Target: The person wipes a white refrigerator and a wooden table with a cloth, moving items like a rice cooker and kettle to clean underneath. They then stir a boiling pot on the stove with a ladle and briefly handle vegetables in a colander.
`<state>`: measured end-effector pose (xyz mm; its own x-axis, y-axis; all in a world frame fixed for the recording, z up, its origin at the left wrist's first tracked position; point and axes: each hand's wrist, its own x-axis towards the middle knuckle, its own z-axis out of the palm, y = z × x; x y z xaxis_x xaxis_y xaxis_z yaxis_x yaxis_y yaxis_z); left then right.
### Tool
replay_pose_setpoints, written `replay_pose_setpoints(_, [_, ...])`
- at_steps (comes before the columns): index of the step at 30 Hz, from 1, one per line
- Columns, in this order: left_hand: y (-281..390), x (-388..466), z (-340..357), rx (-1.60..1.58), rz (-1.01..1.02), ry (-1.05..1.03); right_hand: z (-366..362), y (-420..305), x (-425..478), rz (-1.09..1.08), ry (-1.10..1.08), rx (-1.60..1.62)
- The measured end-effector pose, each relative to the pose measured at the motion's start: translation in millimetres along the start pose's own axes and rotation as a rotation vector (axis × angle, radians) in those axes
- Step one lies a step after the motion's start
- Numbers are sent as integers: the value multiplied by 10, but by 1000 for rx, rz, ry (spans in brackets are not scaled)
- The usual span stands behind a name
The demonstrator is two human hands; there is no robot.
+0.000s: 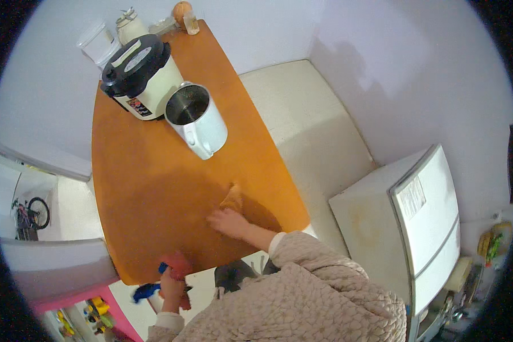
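My left hand (171, 286) grips a bundle of red and blue cloth (179, 265) at the near left edge of the wooden table (154, 171); part of the bundle hangs below the edge. My right hand (230, 223) is over the tabletop near its right side, against a small tan, cone-shaped item (233, 199), perhaps a sock or soft cloth. Blur hides whether the fingers grip it. Farther up the table, a white jug with a steel interior (207, 128) stands with its handle towards me, beside a cream electric pressure cooker (154, 89) with a black lid.
Behind the cooker stand a clear plastic container (98, 42), a lidded jar (130, 28), a small clear cup (191, 23) and a round orange-brown object (181, 10). A white refrigerator (393, 222) stands right of the table. A pink-edged shelf (119, 312) is at the lower left.
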<state>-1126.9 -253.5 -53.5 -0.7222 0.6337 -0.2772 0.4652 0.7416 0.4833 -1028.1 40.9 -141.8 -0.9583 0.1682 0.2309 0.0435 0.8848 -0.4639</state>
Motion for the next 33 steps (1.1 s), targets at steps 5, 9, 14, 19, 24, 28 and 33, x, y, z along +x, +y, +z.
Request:
replay_pose_setpoints(5, [986, -81, 521, -116, -33, -42, -444, 869, -483, 19, 153, -115])
replay_pose_setpoints(9, [1075, -166, 1078, -281, -108, 13, -993, 2106, -842, 702, 251, -258])
replay_pose_setpoints(14, [1590, -202, 1488, -366, -179, 1, -1960, 2722, -1068, 1061, 341, 230])
replay_pose_setpoints(19, [2065, 50, 1648, -270, -178, 126, -1931, 3411, -1404, 940, 482, 360])
replay_pose_setpoints(24, [2681, 324, 1993, -179, -340, 115, -2334, 3909, -1844, 943, 206, 494])
replay_pose_setpoints(28, [2770, 397, 2073, -111, -365, 165, -2540, 4390, -2309, 1019, 136, 668])
replay_pose_setpoints(33, [2534, 436, 2250, -392, -391, 148, -2678, 4688, -2569, 1205, 223, 938])
